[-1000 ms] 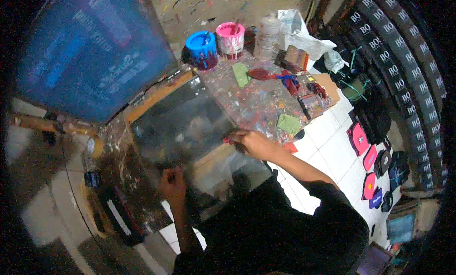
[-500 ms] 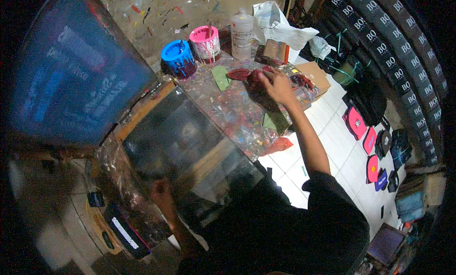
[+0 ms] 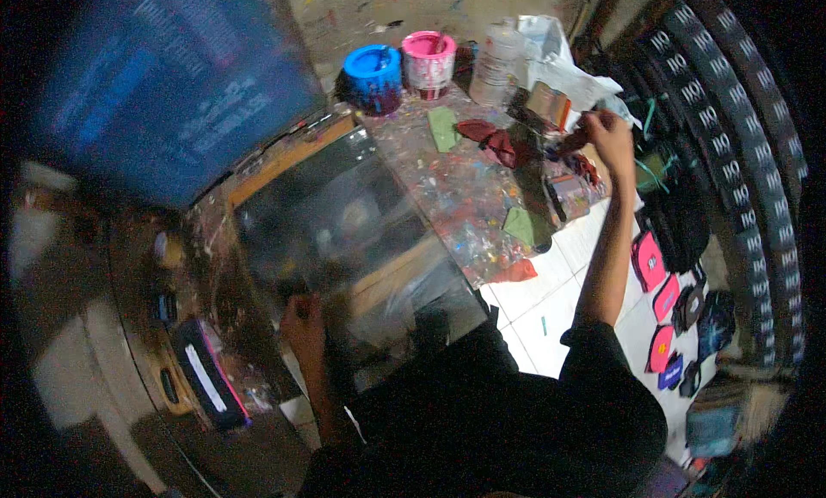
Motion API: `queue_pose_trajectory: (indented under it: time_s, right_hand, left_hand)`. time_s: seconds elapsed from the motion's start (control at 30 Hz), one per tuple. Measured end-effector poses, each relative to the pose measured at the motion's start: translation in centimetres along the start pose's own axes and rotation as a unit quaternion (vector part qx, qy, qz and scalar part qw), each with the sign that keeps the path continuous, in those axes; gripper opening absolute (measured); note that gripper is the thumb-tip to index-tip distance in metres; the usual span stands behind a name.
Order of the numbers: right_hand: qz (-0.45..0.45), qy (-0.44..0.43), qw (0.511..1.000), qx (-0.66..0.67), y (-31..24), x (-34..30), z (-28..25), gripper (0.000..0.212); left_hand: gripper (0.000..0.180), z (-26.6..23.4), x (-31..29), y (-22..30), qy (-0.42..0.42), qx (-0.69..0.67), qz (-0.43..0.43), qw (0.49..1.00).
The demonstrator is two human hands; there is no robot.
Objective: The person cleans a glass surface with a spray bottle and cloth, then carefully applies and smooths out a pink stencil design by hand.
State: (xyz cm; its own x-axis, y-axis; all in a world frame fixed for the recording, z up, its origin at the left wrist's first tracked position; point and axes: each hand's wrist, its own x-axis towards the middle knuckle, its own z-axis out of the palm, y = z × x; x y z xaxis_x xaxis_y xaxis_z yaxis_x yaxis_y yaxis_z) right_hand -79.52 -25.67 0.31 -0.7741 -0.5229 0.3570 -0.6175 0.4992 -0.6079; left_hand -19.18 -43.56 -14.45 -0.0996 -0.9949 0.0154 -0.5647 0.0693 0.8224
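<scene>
At the back right of the table my right hand (image 3: 611, 143) is raised, its fingers pinched on a dark red cloth (image 3: 575, 142) that is hard to make out. More dark red cloth (image 3: 497, 144) lies crumpled on the paint-stained table (image 3: 447, 197), left of that hand. My left hand (image 3: 303, 322) is in shadow at the left edge of the glass plate (image 3: 344, 205), fingers curled; what they hold, if anything, is hidden. Tilted up beyond the glass stands a blue printing screen (image 3: 189, 85) with pale lettering.
A blue paint pot (image 3: 373, 81), a pink paint pot (image 3: 428, 65) and a cloudy plastic bottle (image 3: 497, 65) line the back. Green scraps (image 3: 443, 130) lie on the table. Pink printed pieces (image 3: 648, 261) are on the tiled floor, beside black printed rolls (image 3: 705, 111).
My right hand has moved right, from over the red cloth to the table's far right side, with a dark piece at its fingers. The view has shifted; my left hand stays by the glass.
</scene>
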Motion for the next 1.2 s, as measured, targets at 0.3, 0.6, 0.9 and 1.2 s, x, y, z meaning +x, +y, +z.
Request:
queue_pose_trajectory:
  time_s: [0.3,0.6,0.9,1.2]
  right_hand:
    - [-0.119,0.076,0.942,0.303,-19.0,-9.9,7.4,0.012]
    - [-0.419,-0.225,0.879,-0.031,-16.8,-24.6,20.9,0.043]
    - [-0.503,-0.327,0.799,0.043,-21.6,-29.4,25.2,0.054]
    - [-0.488,-0.474,0.712,-0.175,-20.2,-19.9,27.7,0.049]
  left_hand:
    - [0.022,-0.3,-1.5,0.8,-0.003,0.043,0.0,0.999]
    - [0.027,-0.1,-2.5,2.0,-0.008,0.04,0.017,0.999]
    - [0.022,0.1,-2.1,1.7,-0.042,-0.017,0.025,0.999]
    - [0.028,-0.4,-2.0,2.7,-0.05,-0.01,0.003,0.999]
